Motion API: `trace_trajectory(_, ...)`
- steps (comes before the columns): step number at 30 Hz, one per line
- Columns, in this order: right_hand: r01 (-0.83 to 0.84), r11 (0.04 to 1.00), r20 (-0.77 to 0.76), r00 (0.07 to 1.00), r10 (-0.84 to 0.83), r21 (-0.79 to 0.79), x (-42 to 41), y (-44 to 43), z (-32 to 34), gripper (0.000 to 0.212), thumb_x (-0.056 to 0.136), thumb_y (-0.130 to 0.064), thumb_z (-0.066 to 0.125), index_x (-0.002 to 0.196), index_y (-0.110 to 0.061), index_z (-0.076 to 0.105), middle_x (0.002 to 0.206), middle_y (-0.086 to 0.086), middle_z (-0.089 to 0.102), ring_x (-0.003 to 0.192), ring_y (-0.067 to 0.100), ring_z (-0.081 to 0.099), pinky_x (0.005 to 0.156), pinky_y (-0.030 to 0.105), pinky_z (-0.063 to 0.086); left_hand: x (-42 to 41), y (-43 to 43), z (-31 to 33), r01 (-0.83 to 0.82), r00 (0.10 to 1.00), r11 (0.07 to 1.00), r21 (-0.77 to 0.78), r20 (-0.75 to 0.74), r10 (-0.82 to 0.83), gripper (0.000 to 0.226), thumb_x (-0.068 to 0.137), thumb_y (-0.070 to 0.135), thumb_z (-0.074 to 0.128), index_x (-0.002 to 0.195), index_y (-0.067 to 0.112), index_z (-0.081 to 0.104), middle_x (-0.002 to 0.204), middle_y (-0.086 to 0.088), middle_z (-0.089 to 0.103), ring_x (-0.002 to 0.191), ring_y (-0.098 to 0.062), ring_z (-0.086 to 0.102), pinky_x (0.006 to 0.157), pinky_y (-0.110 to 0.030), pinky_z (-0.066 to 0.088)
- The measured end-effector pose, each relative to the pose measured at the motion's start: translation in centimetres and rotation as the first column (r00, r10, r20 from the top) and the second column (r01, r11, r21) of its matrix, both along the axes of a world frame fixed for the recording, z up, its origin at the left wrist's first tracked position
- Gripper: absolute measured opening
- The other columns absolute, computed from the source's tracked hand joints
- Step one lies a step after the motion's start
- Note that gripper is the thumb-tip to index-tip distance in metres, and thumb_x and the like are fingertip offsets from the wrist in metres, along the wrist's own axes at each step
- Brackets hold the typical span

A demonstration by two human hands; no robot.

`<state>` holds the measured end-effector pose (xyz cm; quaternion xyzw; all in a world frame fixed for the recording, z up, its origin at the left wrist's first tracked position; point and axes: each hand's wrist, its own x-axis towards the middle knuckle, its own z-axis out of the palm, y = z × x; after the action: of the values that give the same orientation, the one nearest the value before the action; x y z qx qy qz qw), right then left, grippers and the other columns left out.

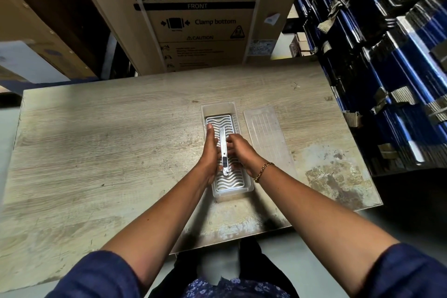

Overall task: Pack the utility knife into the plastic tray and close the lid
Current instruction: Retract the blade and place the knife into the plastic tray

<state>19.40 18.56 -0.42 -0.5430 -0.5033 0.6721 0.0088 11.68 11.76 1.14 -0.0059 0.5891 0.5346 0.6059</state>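
Note:
A silver utility knife (223,149) with a black slider lies lengthwise over the wavy white insert of the clear plastic tray (219,109). My left hand (210,155) presses along the knife's left side, fingers stretched forward. My right hand (238,151) grips it from the right, fingers curled against the handle. Both hands hold the knife inside the tray. The clear lid (266,138) lies flat on the table just right of the tray, detached from it.
The wooden table (108,140) has a worn, stained patch at its right front corner. A large washing machine carton (198,14) stands behind the table. Stacked blue and black bundles (387,55) crowd the right side.

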Motion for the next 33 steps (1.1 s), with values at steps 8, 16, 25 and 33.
trace_trajectory(8, -0.024, 0.999, 0.006, 1.000, 0.025, -0.030, 0.0, 0.3, -0.1, 0.024, 0.097, -0.027, 0.036, 0.088, -0.020, 0.058, 0.080, 0.003, 0.068, 0.056, 0.010, 0.060, 0.052, 0.023, 0.042, 0.2, 0.2, 0.0, 0.000, 1.000, 1.000, -0.024, 0.026, 0.001, 0.076, 0.095, 0.073, 0.021, 0.108, 0.017, 0.071, 0.096, -0.013, 0.074, 0.083, -0.026, 0.071, 0.081, -0.039, 0.058)
trace_trajectory(16, -0.018, 1.000, 0.067, 0.998, 0.019, -0.013, -0.7, 0.1, -0.6, 0.047, 0.079, -0.043, 0.039, 0.109, -0.016, 0.063, 0.097, 0.011, 0.073, 0.072, 0.020, 0.065, 0.062, 0.031, 0.047, 0.3, 0.4, -0.4, 0.005, 1.000, 0.997, -0.075, -0.013, -0.006, 0.077, 0.093, 0.076, 0.024, 0.079, 0.017, 0.071, 0.063, -0.003, 0.070, 0.058, -0.016, 0.066, 0.063, -0.027, 0.050)
trace_trajectory(25, -0.013, 1.000, 0.073, 0.997, 0.013, -0.001, -0.8, 0.1, -0.1, 0.041, 0.082, -0.039, 0.038, 0.101, -0.016, 0.065, 0.086, 0.011, 0.073, 0.067, 0.021, 0.065, 0.063, 0.032, 0.049, 0.4, 0.6, -0.4, 0.040, 0.999, 0.992, -0.122, -0.031, -0.044, 0.072, 0.098, 0.067, 0.022, 0.075, 0.013, 0.062, 0.045, 0.002, 0.063, 0.037, -0.008, 0.060, 0.041, -0.014, 0.045)
trace_trajectory(33, -0.020, 1.000, 0.073, 0.997, 0.021, -0.003, -0.9, 0.1, -0.1, 0.039, 0.079, -0.041, 0.037, 0.094, -0.017, 0.065, 0.084, 0.010, 0.071, 0.068, 0.023, 0.063, 0.067, 0.035, 0.047, 0.5, 0.5, 0.0, 0.030, 0.998, 0.990, -0.134, -0.055, -0.037, 0.071, 0.099, 0.066, 0.021, 0.075, 0.013, 0.060, 0.042, 0.004, 0.061, 0.034, -0.006, 0.057, 0.035, -0.011, 0.040)
